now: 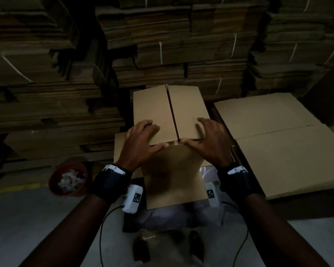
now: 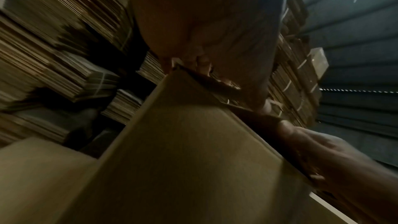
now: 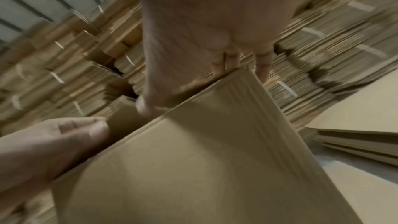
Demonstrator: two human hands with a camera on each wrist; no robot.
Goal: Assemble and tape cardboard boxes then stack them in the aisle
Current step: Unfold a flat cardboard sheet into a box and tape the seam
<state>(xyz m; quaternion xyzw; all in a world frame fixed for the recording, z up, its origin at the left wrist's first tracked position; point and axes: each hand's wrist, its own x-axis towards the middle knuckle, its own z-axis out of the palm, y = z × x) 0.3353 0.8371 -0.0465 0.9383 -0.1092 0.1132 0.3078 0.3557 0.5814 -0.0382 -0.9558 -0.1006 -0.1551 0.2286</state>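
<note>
A brown cardboard box [image 1: 174,176] stands in front of me with its two top flaps folded down. The flaps meet at a narrow seam [image 1: 173,114]. My left hand [image 1: 143,139] lies spread on the left flap [image 1: 152,110], its thumb along the near edge. Spread the same way, my right hand [image 1: 208,139] lies on the right flap [image 1: 187,106]. Both thumb tips nearly meet at the seam. In the left wrist view the box wall [image 2: 183,159] fills the frame under my left hand [image 2: 204,23]. The right wrist view shows my right hand [image 3: 204,23] over the box [image 3: 193,159].
A pile of flat cardboard sheets [image 1: 278,141] lies to the right. A reddish bucket [image 1: 55,176] with white scraps stands on the grey floor [image 1: 37,218] at the left. Tall stacks of strapped flat cardboard [image 1: 162,45] wall off the back. Another flat sheet [image 1: 120,147] lies under the box.
</note>
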